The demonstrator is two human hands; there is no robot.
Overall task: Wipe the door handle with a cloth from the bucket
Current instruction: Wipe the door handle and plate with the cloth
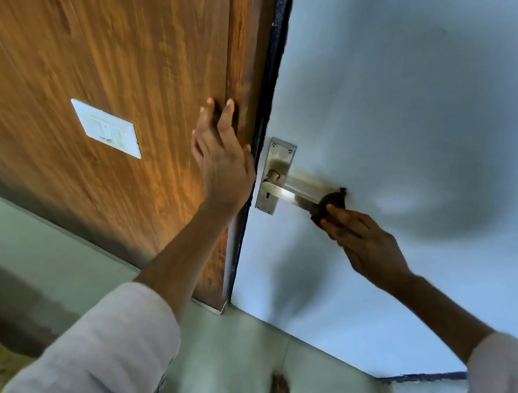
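A steel lever door handle (293, 194) on its backplate (275, 163) is fixed near the left edge of a pale blue door (396, 101). My right hand (363, 239) is shut on a small dark brown cloth (330, 203), pressed over the free end of the lever. My left hand (220, 156) lies flat with fingers spread on the wooden panel (127, 68) beside the door edge, holding nothing. The bucket is not in view.
A white switch plate (108, 128) is set in the wooden panel to the left. A dark strip (272, 77) runs along the door edge. Pale green floor (229, 361) lies below, with a bare foot (279, 388) at the bottom.
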